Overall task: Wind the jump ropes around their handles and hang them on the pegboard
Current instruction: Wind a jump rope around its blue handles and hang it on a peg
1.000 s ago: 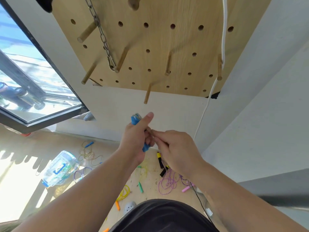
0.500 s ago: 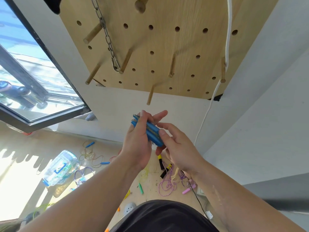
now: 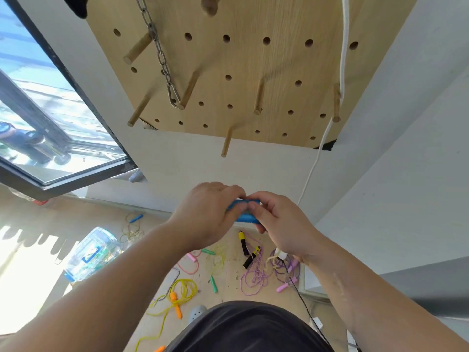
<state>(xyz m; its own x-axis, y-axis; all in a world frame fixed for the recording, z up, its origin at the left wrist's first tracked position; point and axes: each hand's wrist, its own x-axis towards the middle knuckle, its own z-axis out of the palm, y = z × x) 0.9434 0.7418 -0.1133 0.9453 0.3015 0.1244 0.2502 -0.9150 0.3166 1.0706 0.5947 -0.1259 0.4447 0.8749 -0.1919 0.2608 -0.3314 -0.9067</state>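
The pegboard [image 3: 253,72] fills the upper field. Its wooden pegs [image 3: 258,96] carry only a metal chain [image 3: 157,52] and a white cord [image 3: 344,47] that runs down past the right-hand peg. No wound jump rope hangs there in view, so the hanging stage is judged not yet achieved for any rope. The floor [image 3: 228,265] below holds most of the outstanding work, with loose, unwound ropes scattered across it. These are a yellow rope with orange handles [image 3: 182,288], a purple rope with pink handles [image 3: 256,275], a pink rope [image 3: 190,265], green handles [image 3: 213,283] and a black-and-yellow pair [image 3: 243,243]. A clear plastic container [image 3: 94,252] lies on its side to the left. At mid-frame, just below the pegboard's lowest peg, the left hand [image 3: 205,214] and right hand [image 3: 279,224] are brought together. Both are closed around the blue handles [image 3: 245,217], which lie side by side as one bundle. No loose blue cord trails from them, which suggests the winding of this rope is at or near completion, though the cord itself is hidden by the fingers. Remaining work is to hang this bundle, then wind and hang all the others. No brand, label or writing is legible anywhere; the container's blue fitting shows no readable text.
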